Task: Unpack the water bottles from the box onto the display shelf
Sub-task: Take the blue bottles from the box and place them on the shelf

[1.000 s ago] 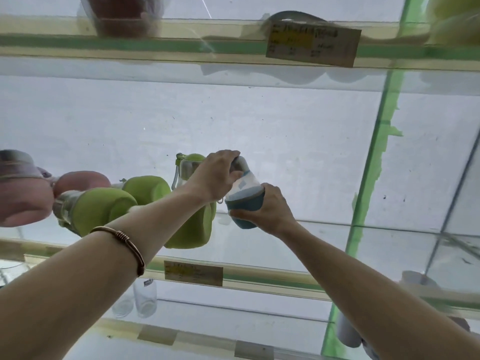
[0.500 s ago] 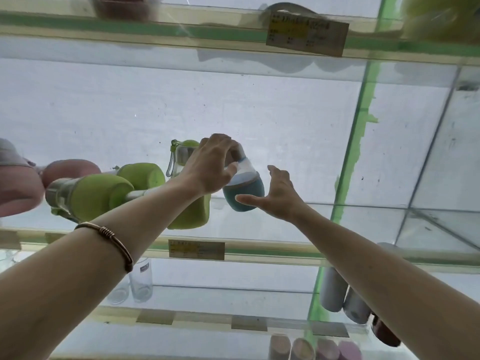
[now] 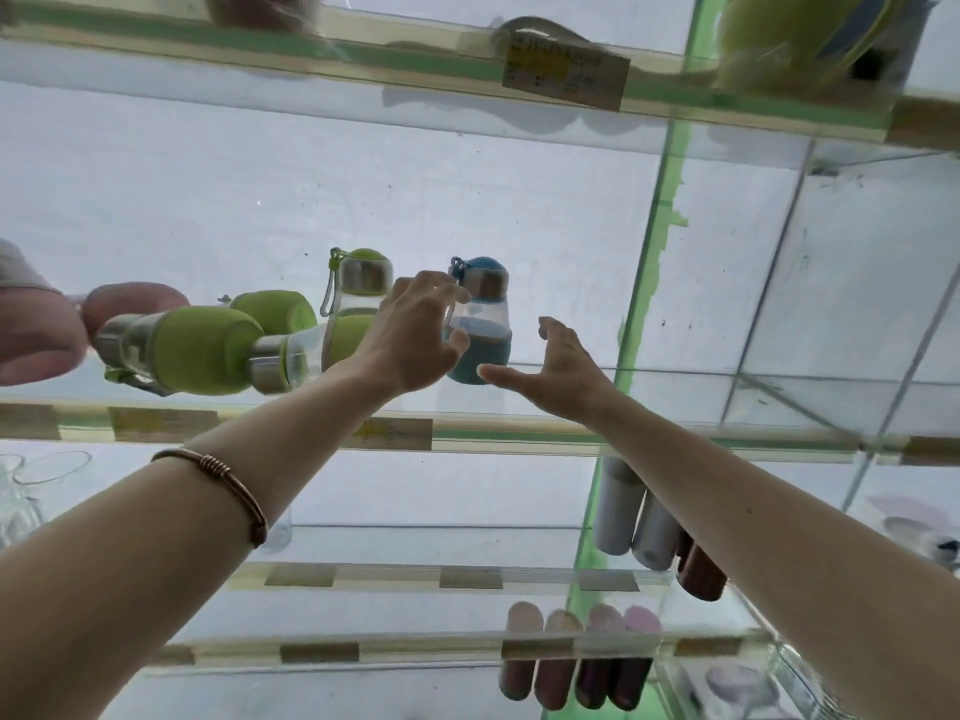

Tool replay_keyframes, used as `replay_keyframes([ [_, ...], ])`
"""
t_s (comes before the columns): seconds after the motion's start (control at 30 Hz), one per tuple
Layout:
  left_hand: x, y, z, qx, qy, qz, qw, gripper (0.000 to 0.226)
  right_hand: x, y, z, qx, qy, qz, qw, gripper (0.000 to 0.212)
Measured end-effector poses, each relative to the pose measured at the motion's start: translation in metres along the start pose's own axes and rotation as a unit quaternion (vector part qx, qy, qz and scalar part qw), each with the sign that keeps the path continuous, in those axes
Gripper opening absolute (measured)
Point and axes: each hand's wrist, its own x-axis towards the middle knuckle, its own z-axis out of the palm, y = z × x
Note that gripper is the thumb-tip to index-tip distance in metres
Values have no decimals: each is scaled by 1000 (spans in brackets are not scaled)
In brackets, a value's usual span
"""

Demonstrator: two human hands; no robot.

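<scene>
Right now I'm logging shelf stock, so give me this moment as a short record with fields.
blue bottle: upright on the glass shelf, cap on
left hand: fingers spread in front of the bottle; contact unclear
right hand: open, just right of the bottle, apart from it
green bottles: one upright to the blue one's left, others lying on their sides
lower shelves: more bottles, white and dark

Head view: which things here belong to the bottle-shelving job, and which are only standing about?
Job in hand:
blue bottle, upright on the glass shelf
left hand and right hand, both open beside it
green bottles, one upright, others lying

Standing about:
price tag
white flasks below
bracelet
</scene>
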Motion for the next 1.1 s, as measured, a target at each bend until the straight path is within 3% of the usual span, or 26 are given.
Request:
replay_keyframes([
  [0.3, -22, 35, -5, -34, 6, -76, 997, 37, -31, -2, -33, 16, -32, -43, 998, 100],
  [0.47, -69, 47, -11, -46, 26, -132, 990, 36, -60, -10, -30, 50, -54, -98, 992, 83],
  [0.8, -220, 48, -43, -98, 56, -289, 951, 31, -141, -52, 33, 76, -143, -177, 971, 73],
  [1.1, -346, -3, -113, -127, 26, -381, 916, 22, -205, -140, 119, 103, -233, -214, 943, 65],
])
